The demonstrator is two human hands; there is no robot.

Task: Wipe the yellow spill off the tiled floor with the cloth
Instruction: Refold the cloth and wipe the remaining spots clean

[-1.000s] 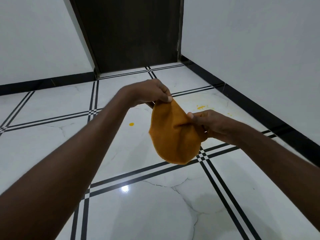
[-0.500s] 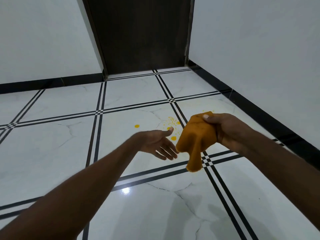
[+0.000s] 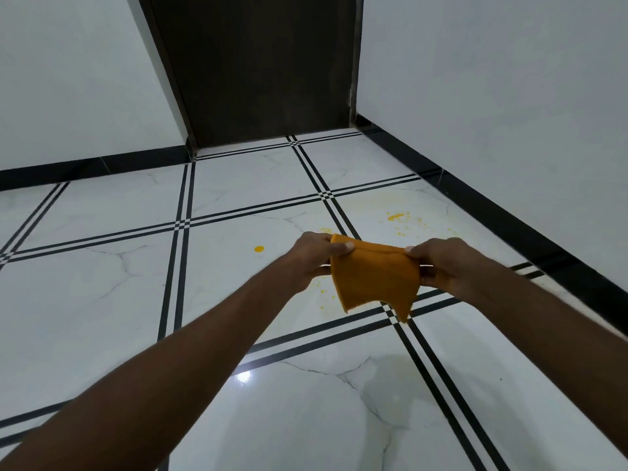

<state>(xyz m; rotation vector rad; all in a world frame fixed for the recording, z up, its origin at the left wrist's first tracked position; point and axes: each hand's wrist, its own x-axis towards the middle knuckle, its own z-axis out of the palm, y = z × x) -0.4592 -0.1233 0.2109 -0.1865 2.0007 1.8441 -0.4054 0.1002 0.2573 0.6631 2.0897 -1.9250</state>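
An orange cloth hangs folded in the air, stretched between both hands above the white tiled floor. My left hand pinches its left top corner and my right hand grips its right edge. Yellow spill lies as splatter on the tile beyond the cloth, near the right wall. A single round yellow drop sits left of my left hand. Small yellow specks show on the floor just under the cloth, which hides part of the spill.
A dark wooden door stands closed at the far end. White walls with a black skirting run along the right and the back left. Black double lines cross the glossy tiles.
Half a second ago only my right hand held the bunched cloth and my left hand was open. Now my left hand has taken the cloth's left corner, and it is spread between both hands.
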